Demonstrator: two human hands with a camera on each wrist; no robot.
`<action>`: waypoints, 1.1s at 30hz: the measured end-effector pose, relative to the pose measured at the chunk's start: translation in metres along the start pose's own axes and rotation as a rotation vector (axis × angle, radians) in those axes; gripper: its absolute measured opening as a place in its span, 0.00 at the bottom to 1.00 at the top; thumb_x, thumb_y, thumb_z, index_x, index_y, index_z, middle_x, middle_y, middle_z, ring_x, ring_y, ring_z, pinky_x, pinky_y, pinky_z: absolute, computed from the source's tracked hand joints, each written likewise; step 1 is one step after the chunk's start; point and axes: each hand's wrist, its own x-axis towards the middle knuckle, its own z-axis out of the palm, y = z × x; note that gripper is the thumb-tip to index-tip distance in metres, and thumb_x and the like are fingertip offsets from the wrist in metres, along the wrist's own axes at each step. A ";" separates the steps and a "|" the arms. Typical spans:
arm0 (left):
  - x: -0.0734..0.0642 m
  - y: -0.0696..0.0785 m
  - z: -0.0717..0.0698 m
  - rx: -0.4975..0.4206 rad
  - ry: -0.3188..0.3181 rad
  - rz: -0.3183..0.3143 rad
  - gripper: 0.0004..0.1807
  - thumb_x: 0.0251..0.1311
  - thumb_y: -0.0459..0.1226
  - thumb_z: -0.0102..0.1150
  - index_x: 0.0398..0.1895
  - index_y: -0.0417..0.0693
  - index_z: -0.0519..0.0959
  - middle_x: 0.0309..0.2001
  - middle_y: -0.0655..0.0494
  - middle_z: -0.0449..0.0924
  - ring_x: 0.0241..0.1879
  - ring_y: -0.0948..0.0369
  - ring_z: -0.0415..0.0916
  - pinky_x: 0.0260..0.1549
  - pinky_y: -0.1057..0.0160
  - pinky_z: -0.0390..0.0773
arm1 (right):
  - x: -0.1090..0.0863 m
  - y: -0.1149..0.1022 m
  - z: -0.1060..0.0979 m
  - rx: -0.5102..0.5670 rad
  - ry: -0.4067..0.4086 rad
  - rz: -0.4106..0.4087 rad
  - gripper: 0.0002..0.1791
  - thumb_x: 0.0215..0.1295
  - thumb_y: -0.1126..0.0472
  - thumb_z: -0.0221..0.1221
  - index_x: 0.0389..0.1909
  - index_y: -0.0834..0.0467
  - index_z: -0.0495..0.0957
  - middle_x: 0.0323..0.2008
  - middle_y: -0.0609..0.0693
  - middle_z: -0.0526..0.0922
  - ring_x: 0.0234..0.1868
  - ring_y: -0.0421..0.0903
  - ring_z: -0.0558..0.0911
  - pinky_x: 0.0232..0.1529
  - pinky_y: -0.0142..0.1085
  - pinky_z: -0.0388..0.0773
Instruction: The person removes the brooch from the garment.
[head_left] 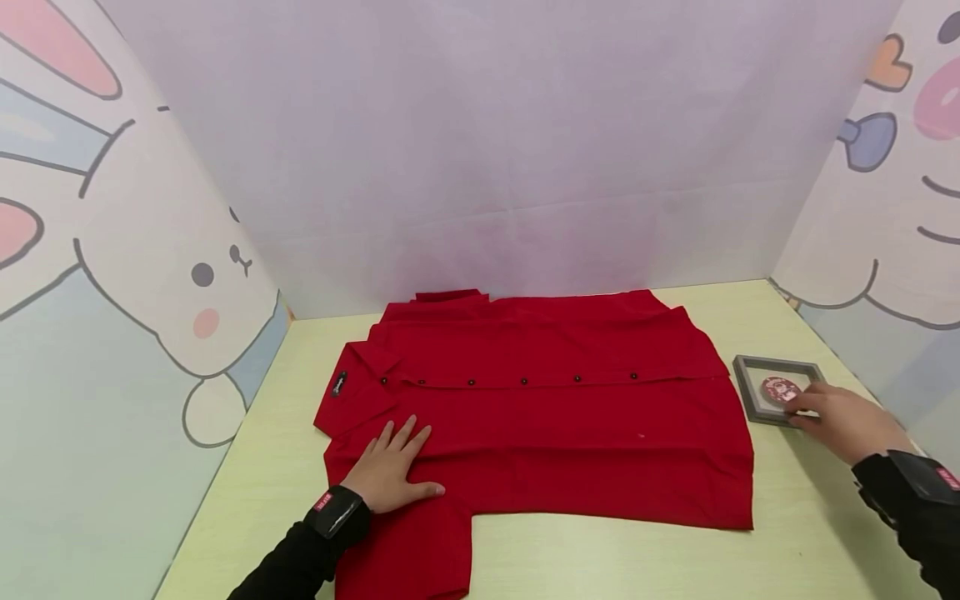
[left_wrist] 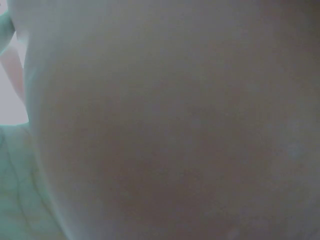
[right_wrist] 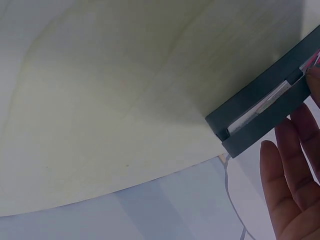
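A red short-sleeved shirt [head_left: 570, 417] lies spread out, its collar to the left and a row of dark buttons running across it. My left hand [head_left: 387, 475] rests on it below the collar, fingers spread; blurred skin fills most of the left wrist view. At the right, a grey square display frame [head_left: 816, 372] holds a round reddish badge [head_left: 778, 388] with a pale design. My right hand [head_left: 851, 421] grips the frame's near right corner, fingertips beside the badge. In the right wrist view, the frame's wall [right_wrist: 270, 122] shows with fingers [right_wrist: 287, 170] along its outer side.
The pale wooden table [head_left: 600, 550] meets a plain whitish back wall [head_left: 487, 150]. Side panels printed with cartoon animals rise at left [head_left: 90, 400] and right [head_left: 915, 367]. The frame stands close to the right panel, just beyond the shirt's hem.
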 end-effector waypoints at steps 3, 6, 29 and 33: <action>0.000 0.000 0.000 0.003 0.001 0.001 0.49 0.53 0.63 0.64 0.74 0.49 0.61 0.76 0.43 0.53 0.74 0.34 0.49 0.69 0.34 0.55 | -0.001 -0.001 0.001 -0.003 0.005 -0.009 0.07 0.47 0.67 0.71 0.29 0.63 0.84 0.26 0.52 0.77 0.25 0.45 0.76 0.28 0.43 0.77; 0.000 0.001 0.000 0.004 0.003 0.001 0.49 0.53 0.63 0.64 0.74 0.49 0.62 0.76 0.43 0.53 0.74 0.34 0.49 0.69 0.34 0.55 | -0.002 0.000 0.003 0.000 0.014 -0.010 0.07 0.48 0.68 0.70 0.30 0.63 0.84 0.26 0.51 0.77 0.24 0.45 0.75 0.28 0.43 0.76; 0.000 0.002 -0.002 0.003 0.007 0.002 0.49 0.53 0.62 0.64 0.74 0.48 0.62 0.76 0.42 0.54 0.73 0.33 0.49 0.69 0.34 0.55 | -0.005 0.004 0.009 -0.012 0.017 -0.005 0.06 0.51 0.69 0.68 0.31 0.63 0.84 0.26 0.52 0.77 0.25 0.47 0.75 0.29 0.46 0.77; 0.000 0.001 -0.001 0.003 0.006 0.003 0.49 0.52 0.62 0.64 0.74 0.48 0.62 0.76 0.42 0.54 0.73 0.33 0.49 0.69 0.34 0.56 | -0.004 0.002 0.008 0.018 -0.020 0.019 0.06 0.53 0.69 0.66 0.33 0.65 0.83 0.28 0.53 0.77 0.26 0.49 0.77 0.31 0.48 0.78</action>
